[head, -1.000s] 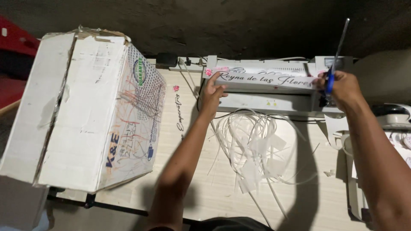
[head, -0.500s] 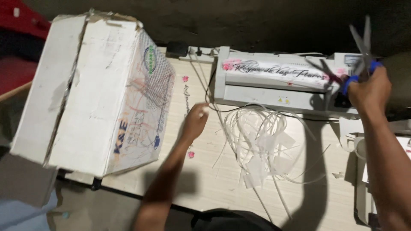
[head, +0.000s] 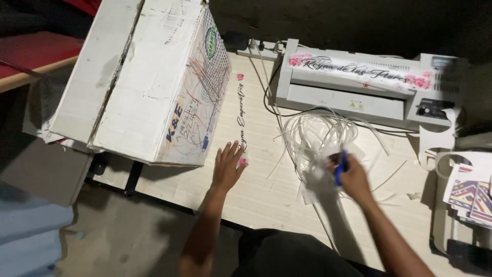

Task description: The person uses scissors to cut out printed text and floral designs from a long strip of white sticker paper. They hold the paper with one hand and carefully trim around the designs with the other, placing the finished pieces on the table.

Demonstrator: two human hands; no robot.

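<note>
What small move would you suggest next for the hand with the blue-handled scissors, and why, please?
Probably lift the right hand and its blue-handled scissors clear of the tangle of thin plastic strips. The hand sits right in the loops, so the blades could snag them. The left hand lies flat and open on the table, free to brush the strips aside.

The bench (head: pixel 266 169) is faced in pale, matt wood-grain laminate. A worn, scuffed cardboard box (head: pixel 148 82) with a matt white skin is seen, beside a laminator (head: pixel 359 90) cased in smooth grey plastic. Glossy clear plastic strips (head: pixel 318 136) are heaped loosely.
</note>
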